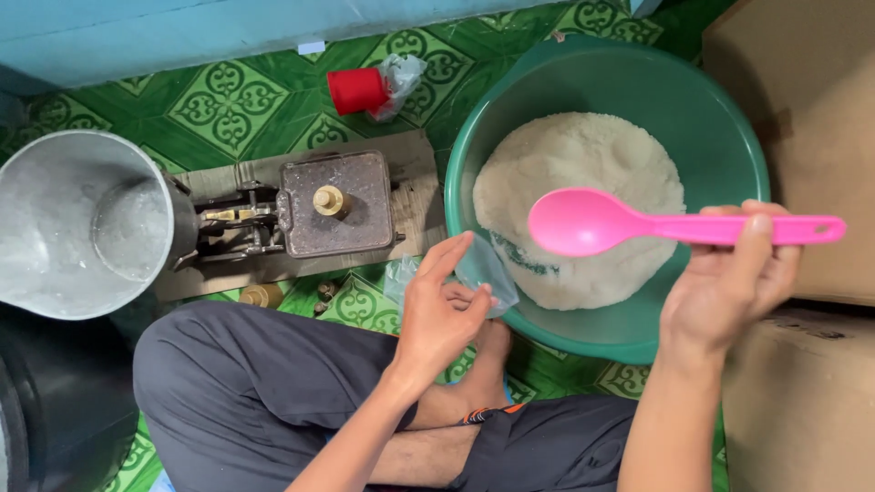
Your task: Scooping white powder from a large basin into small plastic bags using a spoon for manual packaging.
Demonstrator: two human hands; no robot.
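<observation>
Spoon (629,223): pink plastic, and you hold it level in your right hand (729,282), fingers curled under the handle and thumb pressed on top, its bowl hanging above the white grain (583,182) heaped in the green basin (720,128). Your left hand (437,314) pinches a small clear bag (483,269) between thumb and fingertips, right at the basin's near rim, the other fingers spread upward. That rim sits just over your crossed legs, so little floor is free between you and the basin. To the right, cardboard boxes (802,137) stand close against the basin's edge. To the left, a balance scale (333,205) sits on a board, its metal pan (77,219) reaching out towards the frame's left edge. Small brass weights (264,294) lie by the board's near edge. A red cup (357,89) lies on the green patterned floor (228,100) beyond the scale, where there is open space up to the blue wall.
</observation>
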